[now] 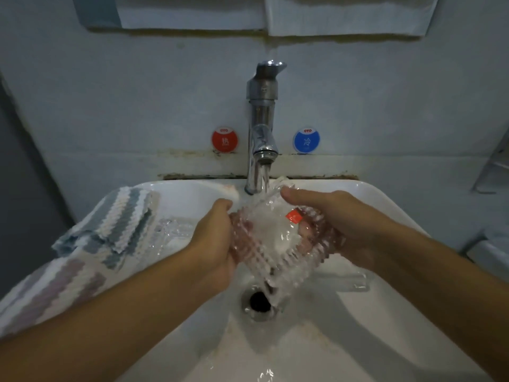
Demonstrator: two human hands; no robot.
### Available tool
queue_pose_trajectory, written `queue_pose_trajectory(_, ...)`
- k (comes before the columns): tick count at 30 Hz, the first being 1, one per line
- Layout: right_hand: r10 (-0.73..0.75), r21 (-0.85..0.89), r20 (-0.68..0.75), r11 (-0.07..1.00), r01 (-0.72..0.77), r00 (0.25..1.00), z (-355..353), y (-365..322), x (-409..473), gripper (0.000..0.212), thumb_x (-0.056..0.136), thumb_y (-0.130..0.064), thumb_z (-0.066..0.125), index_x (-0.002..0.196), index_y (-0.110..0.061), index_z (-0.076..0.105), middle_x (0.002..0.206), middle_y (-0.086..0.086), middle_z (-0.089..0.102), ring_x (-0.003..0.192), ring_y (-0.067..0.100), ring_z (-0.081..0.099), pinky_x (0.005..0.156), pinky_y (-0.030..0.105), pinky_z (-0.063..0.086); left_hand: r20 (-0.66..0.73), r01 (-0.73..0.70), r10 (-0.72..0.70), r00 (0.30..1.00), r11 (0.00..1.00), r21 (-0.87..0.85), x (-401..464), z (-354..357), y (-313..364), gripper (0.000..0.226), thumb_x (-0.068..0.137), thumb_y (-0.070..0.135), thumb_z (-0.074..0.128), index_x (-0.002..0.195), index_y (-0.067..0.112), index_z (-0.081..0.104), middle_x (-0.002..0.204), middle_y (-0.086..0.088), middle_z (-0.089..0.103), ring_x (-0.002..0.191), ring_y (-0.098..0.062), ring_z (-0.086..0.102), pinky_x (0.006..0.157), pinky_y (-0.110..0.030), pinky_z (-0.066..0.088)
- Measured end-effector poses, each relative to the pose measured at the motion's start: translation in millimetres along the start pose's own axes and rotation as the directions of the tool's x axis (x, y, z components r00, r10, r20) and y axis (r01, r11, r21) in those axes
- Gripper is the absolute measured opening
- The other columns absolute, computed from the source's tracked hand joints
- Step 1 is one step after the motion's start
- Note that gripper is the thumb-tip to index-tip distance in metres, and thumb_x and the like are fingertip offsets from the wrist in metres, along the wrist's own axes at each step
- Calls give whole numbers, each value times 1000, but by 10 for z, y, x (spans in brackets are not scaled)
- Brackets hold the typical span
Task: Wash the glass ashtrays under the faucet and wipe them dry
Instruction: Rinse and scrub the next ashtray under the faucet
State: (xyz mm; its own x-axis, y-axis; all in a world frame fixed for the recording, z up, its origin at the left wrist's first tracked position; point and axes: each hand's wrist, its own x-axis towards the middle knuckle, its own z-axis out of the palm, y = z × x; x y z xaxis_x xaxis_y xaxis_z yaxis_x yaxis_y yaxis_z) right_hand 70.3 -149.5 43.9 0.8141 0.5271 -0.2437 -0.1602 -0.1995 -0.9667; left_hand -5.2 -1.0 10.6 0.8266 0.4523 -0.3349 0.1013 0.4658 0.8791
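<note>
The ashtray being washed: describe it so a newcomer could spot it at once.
Start at the chrome faucet over the white sink. Under its stream, both hands hold a ribbed clear glass ashtray. Unlike the ashtray on the rim, it bears a red sticker.

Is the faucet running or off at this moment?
Running. A stream of water falls from the faucet spout onto the glass ashtray, held over the sink.
</note>
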Motion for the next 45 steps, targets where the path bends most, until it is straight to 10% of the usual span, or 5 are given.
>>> queue_pose_trajectory(16, -3, 95, -181, 995, 21, 983, 159, 156, -10, 50, 86, -54, 69, 111, -11, 68, 76, 6, 77, 64, 20, 75, 61, 33, 53, 52, -12, 8, 999, 996, 92, -123, 96, -76, 62, 102, 62, 24, 91, 14, 63, 52, 0, 68, 41, -14, 65, 38, -22, 48)
queue_pose_trajectory(31, -51, 170, -254, 981, 96, 966, 218, 203, -14, 43, 87, -49, 69, 100, -9, 74, 75, 8, 76, 67, 24, 74, 67, 37, 59, 52, -72, 65, 996, 987, 144, 5, 40, -110, 59, 101, 63, 31, 87, 17, 65, 57, 2, 69, 54, -16, 67, 51, -27, 51)
queue_pose_trajectory(36, 20, 223, -178, 975, 20, 984, 188, 262, 48, 51, 89, -50, 67, 119, -8, 66, 86, 12, 78, 72, 27, 76, 64, 36, 58, 39, -110, 104, 994, 968, 226, 28, 57, -177, 53, 103, 56, 34, 108, 15, 68, 89, -9, 78, 80, -25, 75, 69, -37, 60)
queue_pose_trajectory(39, 18, 168, -76, 986, -5, 997, 165, 245, 76, 53, 90, -46, 68, 125, -8, 60, 80, 8, 77, 68, 24, 75, 61, 34, 56, 49, -63, 53, 997, 969, 237, 18, 24, -122, 58, 103, 58, 27, 110, 19, 68, 90, -8, 78, 84, -26, 76, 83, -43, 60)
queue_pose_trajectory(45, -91, -222, -183, 974, 49, 979, -71, 9, 131, 55, 83, -63, 65, 107, -13, 67, 95, 7, 76, 88, 27, 71, 96, 48, 52, 100, -132, 100, 990, 905, 404, -42, 98, -95, 67, 97, 68, 34, 109, 10, 65, 56, 3, 54, 48, -12, 51, 54, -27, 42)
